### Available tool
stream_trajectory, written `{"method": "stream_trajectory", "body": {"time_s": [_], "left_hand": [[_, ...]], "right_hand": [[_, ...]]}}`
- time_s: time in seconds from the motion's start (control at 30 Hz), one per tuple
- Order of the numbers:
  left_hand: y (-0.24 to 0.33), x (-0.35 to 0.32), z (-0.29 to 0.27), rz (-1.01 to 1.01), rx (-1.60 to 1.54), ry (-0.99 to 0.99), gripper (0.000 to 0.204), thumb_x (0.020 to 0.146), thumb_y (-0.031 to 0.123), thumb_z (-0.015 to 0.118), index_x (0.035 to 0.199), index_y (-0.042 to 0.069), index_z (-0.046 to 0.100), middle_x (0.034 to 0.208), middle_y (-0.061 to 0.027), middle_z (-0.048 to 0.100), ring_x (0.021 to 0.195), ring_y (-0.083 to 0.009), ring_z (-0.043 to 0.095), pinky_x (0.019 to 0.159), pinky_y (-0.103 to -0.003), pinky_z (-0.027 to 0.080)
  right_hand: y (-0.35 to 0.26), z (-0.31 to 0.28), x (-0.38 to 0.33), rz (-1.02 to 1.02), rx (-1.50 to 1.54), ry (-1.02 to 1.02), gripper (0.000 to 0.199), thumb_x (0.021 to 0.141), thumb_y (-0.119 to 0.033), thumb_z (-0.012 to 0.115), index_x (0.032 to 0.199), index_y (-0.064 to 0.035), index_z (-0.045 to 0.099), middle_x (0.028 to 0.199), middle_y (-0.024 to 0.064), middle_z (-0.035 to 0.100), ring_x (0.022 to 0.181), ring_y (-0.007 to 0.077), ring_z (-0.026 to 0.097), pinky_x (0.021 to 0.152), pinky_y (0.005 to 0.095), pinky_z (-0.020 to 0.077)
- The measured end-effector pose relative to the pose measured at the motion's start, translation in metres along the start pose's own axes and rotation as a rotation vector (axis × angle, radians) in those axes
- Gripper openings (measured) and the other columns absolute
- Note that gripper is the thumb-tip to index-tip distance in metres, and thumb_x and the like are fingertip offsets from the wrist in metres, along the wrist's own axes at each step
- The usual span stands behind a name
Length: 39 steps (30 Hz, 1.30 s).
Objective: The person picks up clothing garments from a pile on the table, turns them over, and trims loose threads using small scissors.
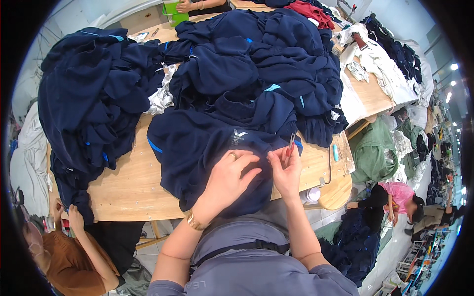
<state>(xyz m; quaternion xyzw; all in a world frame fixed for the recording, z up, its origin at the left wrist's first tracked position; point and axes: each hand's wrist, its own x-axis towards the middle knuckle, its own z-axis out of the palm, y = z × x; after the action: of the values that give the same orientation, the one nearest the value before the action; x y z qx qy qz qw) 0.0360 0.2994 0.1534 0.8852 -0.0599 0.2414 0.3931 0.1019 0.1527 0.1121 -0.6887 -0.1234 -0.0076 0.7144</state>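
Observation:
A navy garment [197,133] with a light printed mark inside and a bright blue strip at its side lies spread at the table's near edge. Over its lower part rests my left hand [224,180], thumb and fingers apart, with nothing seen between them. My right hand [287,175] grips a pair of small thread snips [291,148] with red on them, blades pointing up and away from me. My right thumb and fingertips are close to the garment's right side; whether they also pinch cloth or thread I cannot make out.
Navy garments are heaped at the back [296,54] and left [94,84] of the wooden table [128,187]. A turquoise marker-like stick [335,153] lies at right. Co-workers sit at lower left [79,256] and right [395,197]; another's hand is by a green bucket [175,14].

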Motion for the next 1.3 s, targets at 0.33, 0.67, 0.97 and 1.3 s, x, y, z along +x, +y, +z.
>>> {"method": "stream_trajectory", "body": {"time_s": [0.33, 0.67, 0.97, 1.3], "left_hand": [[-0.012, 0.023, 0.013, 0.126, 0.049, -0.220, 0.014, 0.074, 0.013, 0.071, 0.084, 0.006, 0.065, 0.082, -0.0069, 0.060, 0.071, -0.0244, 0.060, 0.059, -0.032, 0.048], [-0.027, 0.042, 0.006, 0.029, -0.163, -0.358, 0.012, 0.077, 0.015, 0.066, 0.079, 0.003, 0.064, 0.069, -0.0117, 0.063, 0.066, -0.0271, 0.061, 0.059, -0.035, 0.047], [-0.033, 0.044, 0.009, -0.138, -0.322, -0.449, 0.015, 0.083, 0.018, 0.063, 0.082, 0.003, 0.062, 0.069, -0.0118, 0.063, 0.064, -0.0254, 0.062, 0.059, -0.034, 0.045], [-0.035, 0.045, 0.013, -0.039, -0.183, -0.412, 0.016, 0.085, 0.022, 0.061, 0.085, 0.006, 0.058, 0.067, -0.0116, 0.062, 0.062, -0.0300, 0.060, 0.056, -0.036, 0.044]], "right_hand": [[-0.022, -0.014, -0.003, -0.006, -0.106, -0.229, 0.017, 0.086, 0.005, 0.055, 0.086, -0.0044, 0.041, 0.084, 0.0070, 0.056, 0.074, 0.0117, 0.059, 0.067, 0.0225, 0.0488], [-0.014, -0.056, -0.018, 0.082, -0.163, -0.152, 0.025, 0.093, -0.026, 0.053, 0.083, -0.0037, 0.049, 0.063, -0.0026, 0.047, 0.055, 0.0085, 0.037, 0.048, 0.0232, 0.0314], [-0.028, -0.045, -0.030, -0.070, -0.938, -0.320, 0.039, 0.087, -0.042, 0.055, 0.070, -0.0074, 0.053, 0.053, 0.0129, 0.054, 0.054, 0.0339, 0.057, 0.048, 0.0420, 0.0408], [-0.027, -0.043, -0.030, -0.128, -1.060, -0.304, 0.040, 0.086, -0.044, 0.056, 0.067, -0.0084, 0.052, 0.051, 0.0117, 0.054, 0.053, 0.0342, 0.058, 0.052, 0.0426, 0.0434]]}}
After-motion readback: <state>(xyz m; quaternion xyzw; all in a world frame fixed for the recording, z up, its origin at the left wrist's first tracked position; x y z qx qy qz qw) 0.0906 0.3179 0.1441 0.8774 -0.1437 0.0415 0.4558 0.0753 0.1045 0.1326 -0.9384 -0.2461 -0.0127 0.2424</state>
